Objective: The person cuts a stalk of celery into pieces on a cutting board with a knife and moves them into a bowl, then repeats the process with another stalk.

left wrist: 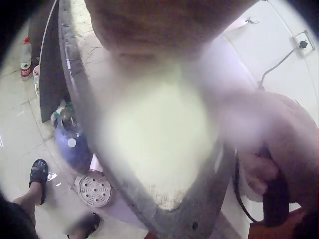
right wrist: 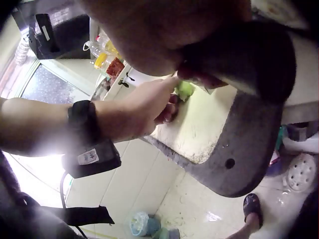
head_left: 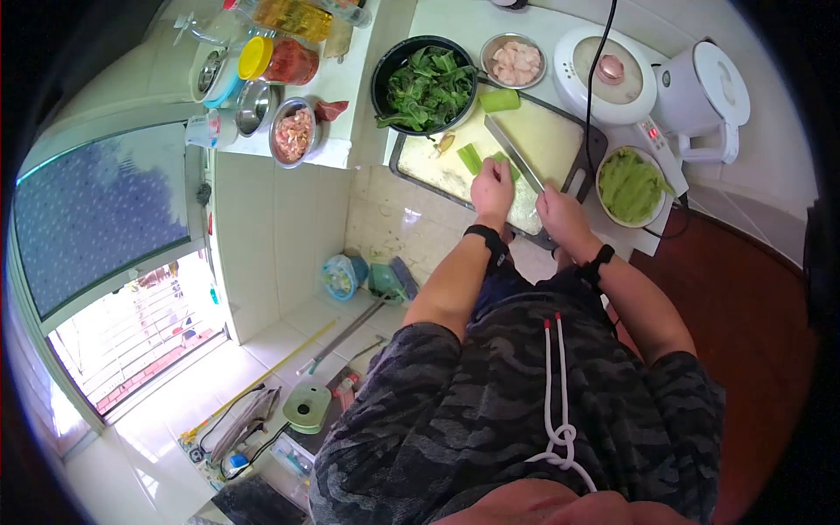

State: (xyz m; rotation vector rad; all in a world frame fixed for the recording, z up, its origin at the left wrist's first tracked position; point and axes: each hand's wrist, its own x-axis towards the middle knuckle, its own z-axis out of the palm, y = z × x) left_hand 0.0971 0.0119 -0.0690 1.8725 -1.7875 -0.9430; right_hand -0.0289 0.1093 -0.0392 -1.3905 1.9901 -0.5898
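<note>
Head view. Green vegetable stalk (head_left: 477,160): lies on the cutting board (head_left: 551,136), near the board's front edge. Judged firm, crisp and light, probably damp and a little slick; best pinned from above close behind the cut line, fingertips tucked back. Left hand (head_left: 492,188): curled over the stalk's near end, pressing it to the board. Right hand (head_left: 560,214): wrapped round the handle of a knife (head_left: 514,153), blade laid slantwise on the board just beside the left hand. Nearby on the bench (head_left: 437,22): pan of leafy greens (head_left: 426,87), bowl of cut green pieces (head_left: 630,185), small dish of pale meat (head_left: 514,61), cooker (head_left: 604,74), white kettle (head_left: 704,92).

Left wrist view. Mostly blur. Board (left wrist: 159,149) shows pale with a grey rim; the stalk is not seen. Right hand (left wrist: 279,164) appears clenched round a dark handle, though focus is poor.

Right wrist view. Left hand (right wrist: 149,107), its wrist strapped in black, reaches over the board (right wrist: 239,149); fingers (right wrist: 169,109) bent down onto the stalk (right wrist: 185,89), a green end showing beyond them.
</note>
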